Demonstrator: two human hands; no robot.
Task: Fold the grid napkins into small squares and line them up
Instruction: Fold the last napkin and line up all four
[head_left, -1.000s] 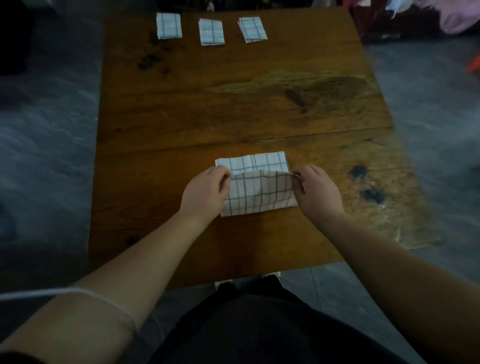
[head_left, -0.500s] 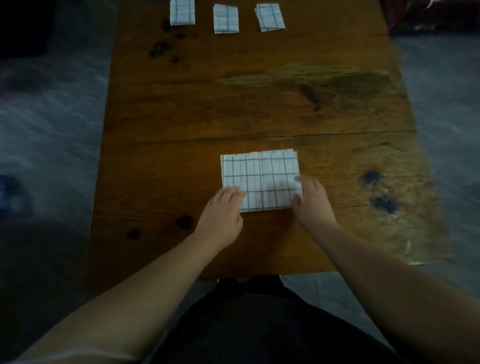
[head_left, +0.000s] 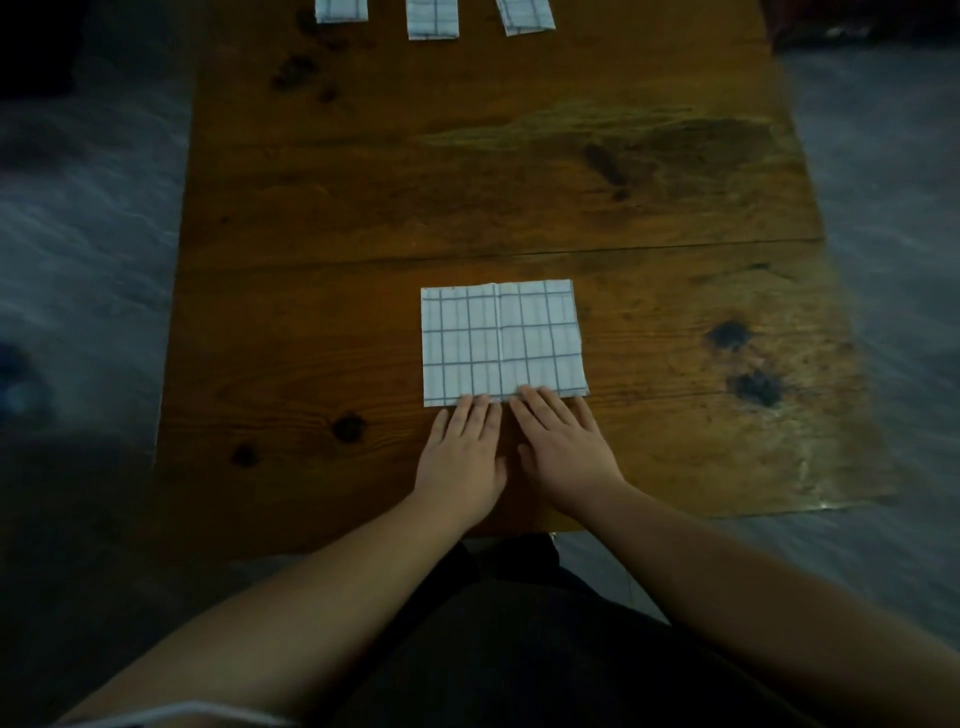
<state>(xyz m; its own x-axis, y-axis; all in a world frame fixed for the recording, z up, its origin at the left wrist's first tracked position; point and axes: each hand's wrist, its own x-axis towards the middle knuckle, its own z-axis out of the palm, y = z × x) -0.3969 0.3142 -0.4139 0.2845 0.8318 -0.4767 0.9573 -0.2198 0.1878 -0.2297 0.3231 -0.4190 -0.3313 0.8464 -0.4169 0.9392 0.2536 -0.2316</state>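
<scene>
Both hands have slid inward from the napkin's near corners, where they sat half a second ago, and now lie side by side at the middle of its near edge. The left hand (head_left: 465, 457) is palm down with fingers straight and close together, its fingertips touching that edge. The right hand (head_left: 563, 452), just beside it and equally flat, lays its fingertips a little way onto the cloth. Neither hand grips anything.

The napkin (head_left: 501, 338) lies flat as a folded rectangle on the near half of the table (head_left: 363, 208), with a crease down its middle. Its top layer, lifted mid-fold a second ago, is now fully down.

Along the far edge, well apart from the napkin, three folded pieces sit in a row, their tops cut off by the frame. They are the left square (head_left: 341, 10), the middle square (head_left: 432, 18) and the right square (head_left: 524, 15), the last slightly askew.

A dark knot (head_left: 348, 427) marks the wood left of the hands. Grey floor (head_left: 78, 260) flanks the table.
</scene>
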